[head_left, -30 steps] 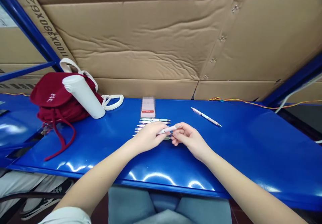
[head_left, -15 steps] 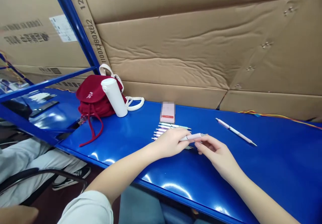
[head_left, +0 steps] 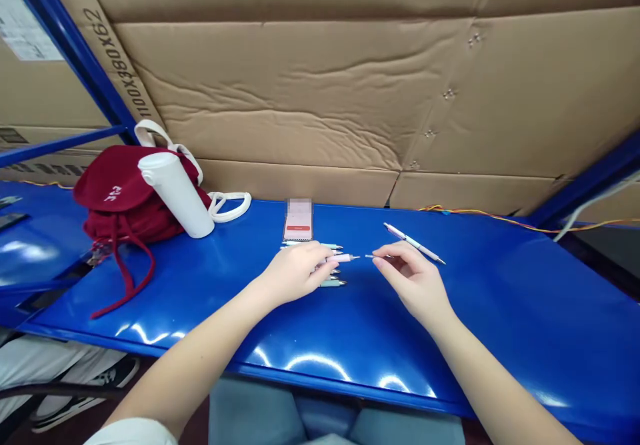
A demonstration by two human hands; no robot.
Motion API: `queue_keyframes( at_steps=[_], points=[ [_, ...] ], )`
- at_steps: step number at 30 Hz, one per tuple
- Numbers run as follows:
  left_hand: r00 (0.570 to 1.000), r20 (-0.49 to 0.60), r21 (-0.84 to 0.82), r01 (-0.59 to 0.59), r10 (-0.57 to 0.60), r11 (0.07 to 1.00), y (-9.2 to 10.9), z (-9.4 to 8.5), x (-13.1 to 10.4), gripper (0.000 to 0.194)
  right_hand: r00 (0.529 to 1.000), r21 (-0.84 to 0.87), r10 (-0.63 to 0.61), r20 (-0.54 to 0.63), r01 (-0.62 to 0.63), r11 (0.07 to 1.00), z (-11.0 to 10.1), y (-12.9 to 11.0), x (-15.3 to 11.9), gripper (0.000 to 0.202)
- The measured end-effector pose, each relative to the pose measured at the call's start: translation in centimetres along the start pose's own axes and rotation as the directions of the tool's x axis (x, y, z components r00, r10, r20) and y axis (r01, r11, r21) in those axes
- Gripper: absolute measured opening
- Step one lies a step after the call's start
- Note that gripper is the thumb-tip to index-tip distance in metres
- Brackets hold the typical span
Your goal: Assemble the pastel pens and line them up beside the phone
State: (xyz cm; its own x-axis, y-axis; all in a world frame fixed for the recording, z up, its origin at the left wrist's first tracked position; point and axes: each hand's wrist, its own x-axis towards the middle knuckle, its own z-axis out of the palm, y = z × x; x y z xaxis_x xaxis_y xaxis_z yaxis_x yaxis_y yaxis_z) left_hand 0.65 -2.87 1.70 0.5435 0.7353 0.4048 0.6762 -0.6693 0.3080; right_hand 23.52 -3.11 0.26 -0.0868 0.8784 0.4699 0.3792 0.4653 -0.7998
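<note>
My left hand (head_left: 299,270) is closed around a pale pink pen (head_left: 341,258), whose slim tip points right with no cone over it. Across a narrow gap, the thumb and fingers of my right hand (head_left: 410,273) pinch a small thin piece (head_left: 369,256), too small to name surely. Beneath and beside my left hand lie several pens in a row, partly hidden, among them a mint-green pen (head_left: 332,284). Another pink-and-white pen (head_left: 414,243) rests by itself on the blue table (head_left: 505,312), just beyond my right hand.
A phone (head_left: 299,221) lies behind the row of pens. To the left are a dark red backpack (head_left: 117,182) and a white bottle (head_left: 177,195) leaning against it. Cardboard (head_left: 280,98) walls the back, with yellow and red wires (head_left: 480,212) along its foot. Someone's legs show at lower left.
My hands have moved apart: the right now holds a small piece away from the pink pen, whose thin tip shows. The view has swung to the right.
</note>
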Motion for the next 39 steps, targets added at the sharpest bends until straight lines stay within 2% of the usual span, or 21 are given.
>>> queue_keyframes(
  at_steps=[7, 19, 23, 28, 31, 35, 39],
  points=[
    [1.000, -0.005, 0.058, -0.022, 0.023, 0.998, -0.2, 0.2, -0.1, 0.027, 0.996, -0.080, -0.072, 0.053, 0.076, 0.994, 0.2, -0.3, -0.2, 0.007],
    [0.999, -0.002, 0.054, -0.043, 0.043, 0.998, -0.1, 0.4, -0.1, 0.024, 0.984, -0.139, -0.147, 0.103, 0.161, 0.977, 0.5, -0.4, -0.4, 0.008],
    [0.998, 0.029, 0.034, -0.047, 0.047, 0.998, 0.1, 0.7, -0.1, 0.026, 0.978, -0.154, -0.152, 0.142, 0.174, 0.973, 0.8, -0.5, -0.5, 0.010],
    [0.997, 0.071, 0.019, -0.045, 0.043, 0.999, 0.1, 0.7, -0.1, 0.025, 0.979, -0.097, -0.061, 0.195, 0.081, 0.992, 0.8, -0.7, -0.4, 0.013],
    [0.995, 0.099, 0.008, -0.034, 0.033, 0.999, 0.0, 0.4, 0.0, 0.025, 0.982, 0.024, 0.059, 0.178, -0.065, 0.998, 0.3, -0.7, -0.3, 0.017],
    [0.995, 0.089, 0.004, -0.041, 0.040, 0.999, -0.1, 0.3, 0.0, 0.023, 0.961, 0.189, 0.214, 0.177, -0.247, 0.951, -0.1, -0.5, -0.1, 0.024],
    [0.996, 0.081, 0.013, -0.045, 0.044, 0.999, -0.2, 0.4, 0.0, 0.020, 0.950, 0.184, 0.215, 0.228, -0.259, 0.948, 0.2, -0.2, -0.1, 0.024]
  ],
)
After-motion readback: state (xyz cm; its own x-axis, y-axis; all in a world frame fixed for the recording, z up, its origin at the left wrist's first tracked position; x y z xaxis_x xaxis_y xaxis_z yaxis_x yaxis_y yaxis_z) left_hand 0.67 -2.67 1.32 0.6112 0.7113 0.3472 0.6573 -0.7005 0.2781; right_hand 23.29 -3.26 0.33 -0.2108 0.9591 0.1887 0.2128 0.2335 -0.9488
